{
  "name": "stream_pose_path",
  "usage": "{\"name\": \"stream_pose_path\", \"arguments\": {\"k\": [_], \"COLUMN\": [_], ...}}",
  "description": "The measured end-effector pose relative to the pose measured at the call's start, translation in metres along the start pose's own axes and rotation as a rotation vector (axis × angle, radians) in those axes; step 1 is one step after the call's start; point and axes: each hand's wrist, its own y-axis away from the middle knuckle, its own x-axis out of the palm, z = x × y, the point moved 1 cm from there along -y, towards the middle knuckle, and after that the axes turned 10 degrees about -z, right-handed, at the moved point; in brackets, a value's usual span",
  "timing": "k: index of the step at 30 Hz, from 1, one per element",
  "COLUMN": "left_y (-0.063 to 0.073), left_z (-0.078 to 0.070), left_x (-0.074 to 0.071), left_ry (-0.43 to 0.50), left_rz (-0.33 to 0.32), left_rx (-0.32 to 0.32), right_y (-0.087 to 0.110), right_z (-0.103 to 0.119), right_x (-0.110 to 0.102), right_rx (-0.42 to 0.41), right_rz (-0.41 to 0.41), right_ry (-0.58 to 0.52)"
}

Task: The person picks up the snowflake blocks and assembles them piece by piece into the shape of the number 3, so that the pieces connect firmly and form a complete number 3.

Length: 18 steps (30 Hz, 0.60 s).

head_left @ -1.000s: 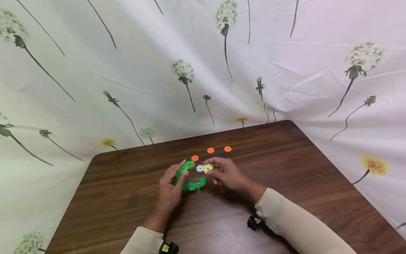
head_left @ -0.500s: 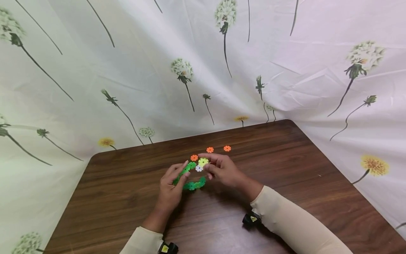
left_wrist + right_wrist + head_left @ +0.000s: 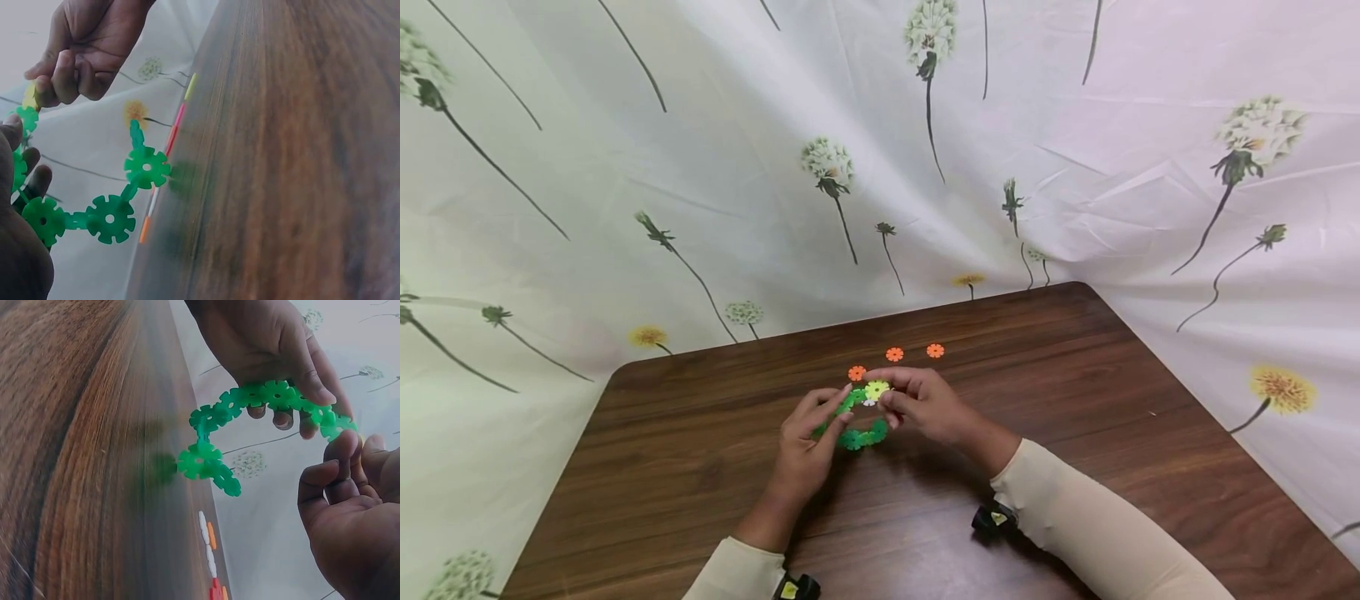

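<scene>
A curved chain of green notched snowflake discs (image 3: 852, 439) is linked edge to edge. My left hand (image 3: 803, 437) grips its left side between thumb and fingers. In the left wrist view, the chain's loose end (image 3: 147, 167) hangs near the tabletop. Between the thumb and fingers of my right hand (image 3: 936, 408) is a pinched yellow snowflake disc (image 3: 876, 391). The yellow disc (image 3: 30, 95) meets the top green disc of the chain in the left wrist view. From the right wrist, the right fingers mostly hide it beside the end green disc (image 3: 338, 427).
Three orange discs (image 3: 894, 354) lie on the brown wooden table (image 3: 1037, 367) beyond the hands. A white disc (image 3: 870, 402) shows partly beneath the yellow one. A dandelion-print cloth (image 3: 745, 167) hangs behind the table's far edge.
My right hand has moved left with the yellow disc, bringing it to the upper end of the green chain. That end has shifted slightly right; the left hand has barely moved.
</scene>
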Motion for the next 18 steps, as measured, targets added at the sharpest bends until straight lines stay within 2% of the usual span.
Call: {"name": "stream_pose_path", "arguments": {"k": [6,10,13,18], "left_y": [-0.0006,-0.0006,-0.0004,0.0013], "left_z": [-0.0041,-0.0079,-0.0090,-0.0062], "left_x": [0.0028,0.0052,0.0060,0.0054], "left_ry": [0.008,0.021,0.017,-0.004], "left_rz": [0.016,0.009,0.011,0.034], "left_rx": [0.020,0.065,0.087,0.046], "right_y": [0.0010,0.0035,0.0045,0.0043], "right_z": [0.0020,0.0033,0.0029,0.0053], "right_x": [-0.0016,-0.0022,-0.0022,-0.0019], "right_rx": [0.008,0.037,0.026,0.007], "right_rz": [0.028,0.048,0.062,0.067], "right_ry": [-0.038,-0.053,-0.047,-0.045]}}
